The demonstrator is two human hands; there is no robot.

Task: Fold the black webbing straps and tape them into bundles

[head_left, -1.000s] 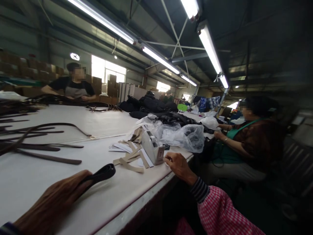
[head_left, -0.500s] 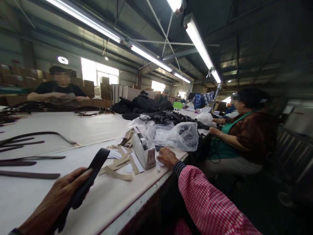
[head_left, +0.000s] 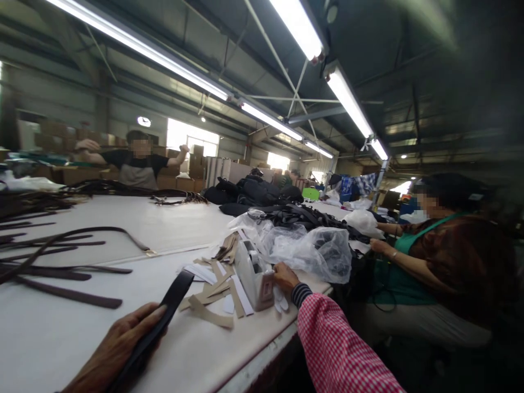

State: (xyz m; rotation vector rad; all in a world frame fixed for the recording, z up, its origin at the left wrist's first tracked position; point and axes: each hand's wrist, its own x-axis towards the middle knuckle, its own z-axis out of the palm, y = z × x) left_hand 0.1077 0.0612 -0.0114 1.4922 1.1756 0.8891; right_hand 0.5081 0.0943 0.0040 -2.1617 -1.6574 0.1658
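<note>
My left hand (head_left: 131,335) is closed around a black strap, looking like a folded leather belt (head_left: 177,295), which tilts up over the table. My right hand (head_left: 286,277) is at the front end of a white tape dispenser (head_left: 260,289). Its fingers are curled by the dispenser's edge, and the fingertips are partly hidden, so what they pinch cannot be made out. White rounded pieces (head_left: 280,300) lie just under that hand. Beside the dispenser are scattered beige and white paper strips (head_left: 213,311).
Clear plastic bags (head_left: 323,251) lie behind the dispenser, with a heap of black straps (head_left: 298,215) beyond. Brown belts (head_left: 73,292) spread over the table's left. One co-worker (head_left: 141,164) stands across the table; another (head_left: 434,256) sits at the right. The table edge (head_left: 274,349) runs below my right arm.
The view has shifted, so the table sits lower and further right. My right hand has moved from beside the dispenser up to its front edge. The co-worker across has raised both arms.
</note>
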